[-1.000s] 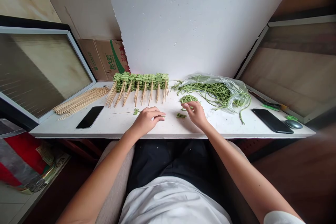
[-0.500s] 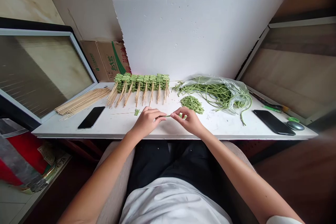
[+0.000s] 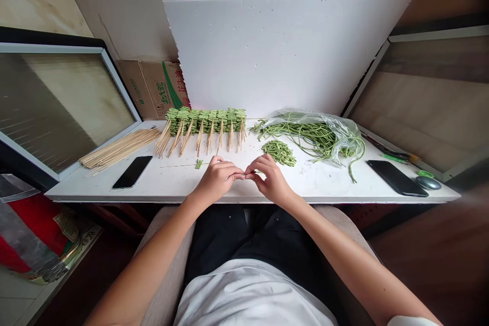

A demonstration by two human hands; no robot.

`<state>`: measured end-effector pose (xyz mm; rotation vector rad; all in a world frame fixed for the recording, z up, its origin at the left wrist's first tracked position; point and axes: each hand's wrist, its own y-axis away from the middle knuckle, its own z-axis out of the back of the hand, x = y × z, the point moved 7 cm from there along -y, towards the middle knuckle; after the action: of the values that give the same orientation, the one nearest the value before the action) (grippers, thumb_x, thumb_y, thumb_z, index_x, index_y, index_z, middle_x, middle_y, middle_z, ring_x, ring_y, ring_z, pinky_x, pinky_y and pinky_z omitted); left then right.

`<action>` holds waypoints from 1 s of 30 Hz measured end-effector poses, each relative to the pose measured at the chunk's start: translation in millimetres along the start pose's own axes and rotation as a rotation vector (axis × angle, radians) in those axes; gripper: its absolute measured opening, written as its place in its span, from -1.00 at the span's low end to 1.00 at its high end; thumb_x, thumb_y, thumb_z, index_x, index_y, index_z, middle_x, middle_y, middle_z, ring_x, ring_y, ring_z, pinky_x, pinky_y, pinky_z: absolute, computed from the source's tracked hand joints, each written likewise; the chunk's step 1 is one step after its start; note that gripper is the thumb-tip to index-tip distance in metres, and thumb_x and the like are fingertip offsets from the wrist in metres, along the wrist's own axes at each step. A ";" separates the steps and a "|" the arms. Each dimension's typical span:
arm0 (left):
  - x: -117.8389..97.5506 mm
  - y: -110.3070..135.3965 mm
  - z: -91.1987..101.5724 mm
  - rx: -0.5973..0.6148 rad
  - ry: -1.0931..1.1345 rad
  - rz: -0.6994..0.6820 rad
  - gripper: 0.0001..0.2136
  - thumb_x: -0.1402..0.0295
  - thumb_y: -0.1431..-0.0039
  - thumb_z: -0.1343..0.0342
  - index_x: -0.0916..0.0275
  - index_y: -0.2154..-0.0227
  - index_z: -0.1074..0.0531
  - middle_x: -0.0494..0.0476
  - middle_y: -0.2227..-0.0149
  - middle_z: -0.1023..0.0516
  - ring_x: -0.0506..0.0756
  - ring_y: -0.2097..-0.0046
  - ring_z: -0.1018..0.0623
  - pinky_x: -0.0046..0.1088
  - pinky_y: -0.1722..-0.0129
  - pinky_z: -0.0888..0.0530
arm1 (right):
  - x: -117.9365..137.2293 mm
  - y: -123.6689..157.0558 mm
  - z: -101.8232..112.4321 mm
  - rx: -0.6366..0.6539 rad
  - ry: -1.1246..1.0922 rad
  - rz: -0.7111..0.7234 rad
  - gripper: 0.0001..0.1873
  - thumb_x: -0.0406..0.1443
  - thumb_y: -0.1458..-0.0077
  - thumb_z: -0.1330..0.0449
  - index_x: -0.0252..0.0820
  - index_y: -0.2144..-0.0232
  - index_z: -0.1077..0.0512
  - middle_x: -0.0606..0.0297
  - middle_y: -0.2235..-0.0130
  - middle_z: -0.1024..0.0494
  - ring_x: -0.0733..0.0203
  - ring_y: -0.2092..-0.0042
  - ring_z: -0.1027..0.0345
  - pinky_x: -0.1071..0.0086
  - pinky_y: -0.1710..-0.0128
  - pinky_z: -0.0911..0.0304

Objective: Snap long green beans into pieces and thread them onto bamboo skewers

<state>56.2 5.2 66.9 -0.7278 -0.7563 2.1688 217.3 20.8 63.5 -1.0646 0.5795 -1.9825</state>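
Observation:
My left hand [image 3: 218, 179] and my right hand [image 3: 269, 179] meet fingertip to fingertip above the front of the table. Both are closed in a pinch on a green bean [image 3: 245, 173], mostly covered by the fingers. Left of my left hand, a thin bamboo skewer [image 3: 178, 166] runs sideways, with a few short bean pieces [image 3: 199, 164] at it; whether it passes through them I cannot tell. Beyond my right hand lies a heap of cut bean pieces [image 3: 279, 153]. Long uncut beans [image 3: 313, 135] spill from a clear plastic bag [image 3: 340, 125] behind that heap.
Stacked bean skewers [image 3: 206, 121] stand in a row at the back, sticks toward me. Loose bamboo skewers [image 3: 120, 148] and a phone [image 3: 132, 172] lie left. Another dark phone [image 3: 397, 178] and a grey oval object [image 3: 428, 183] are right. A white board [image 3: 286, 56] stands behind the table [image 3: 160, 191].
My hands have come together, my right hand shifting slightly left with its fingers curling in. The bean that showed between them is now mostly hidden.

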 end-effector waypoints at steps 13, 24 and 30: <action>-14.9 -4.8 4.2 0.012 0.080 -0.026 -0.72 0.57 -0.33 -0.14 0.14 0.47 -0.58 -0.07 0.41 -0.72 0.03 0.37 -0.64 -0.19 -0.05 -0.32 | -11.2 3.7 -6.6 0.044 -0.296 -0.113 -0.70 -0.03 -0.29 -0.31 -0.05 0.38 -0.60 0.20 0.33 -0.61 0.00 0.12 -0.40 0.08 -0.01 -0.29; -10.5 -2.9 9.7 -0.078 -0.024 -0.044 -0.82 0.43 -0.42 -0.18 0.15 0.33 -0.62 0.01 0.34 -0.74 0.07 0.32 -0.66 -0.19 0.01 -0.35 | 5.4 -1.6 7.2 -0.046 -0.026 -0.003 -0.86 -0.22 -0.34 -0.28 -0.03 0.29 -0.62 0.18 0.29 -0.61 -0.01 0.14 -0.36 0.06 0.04 -0.30; -16.4 -4.1 8.7 -0.082 0.064 -0.054 -0.76 0.50 -0.40 -0.13 0.15 0.37 -0.61 0.00 0.38 -0.73 0.06 0.36 -0.66 -0.19 0.05 -0.40 | 1.7 1.4 2.8 -0.080 -0.097 -0.036 -0.83 -0.28 -0.32 -0.28 -0.03 0.35 -0.61 0.20 0.32 -0.59 0.02 0.17 -0.39 0.06 0.06 -0.31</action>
<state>61.7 -7.6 79.9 -0.8056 -0.8265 2.0660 219.7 18.6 64.9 -1.2210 0.5951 -1.9404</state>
